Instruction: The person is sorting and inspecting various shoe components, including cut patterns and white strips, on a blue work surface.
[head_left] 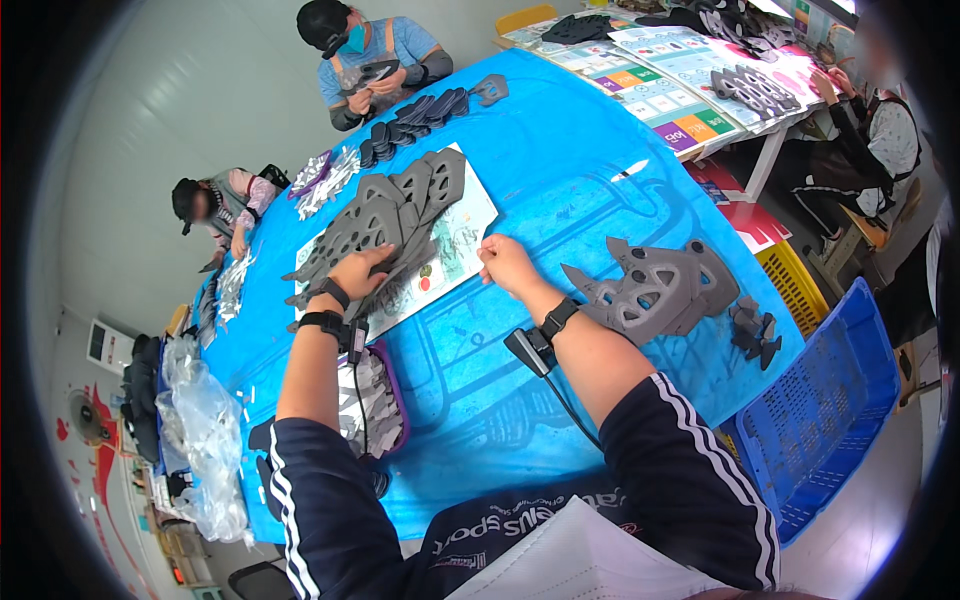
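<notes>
My left hand (pixel 360 274) lies on a pile of grey foam pads with cut-out holes (pixel 375 215), its fingers spread over the pads at the near side. The pile rests on a white printed board (pixel 470 215) at the middle of the table. By the board's right edge, my right hand (pixel 509 266) is closed with its fingertips pinched together. Whatever is between those fingertips is too small to make out. Both wrists wear black straps with small devices and cables. More grey pads (pixel 665 290) are stacked to the right of my right forearm.
A blue sheet (pixel 560 400) covers the table. Small dark offcuts (pixel 755 330) lie at right, and a purple-rimmed basket (pixel 404 400) of white strips is near my left forearm. A blue crate (pixel 820 420) stands off the right edge. Co-workers sit at the far side, left and right.
</notes>
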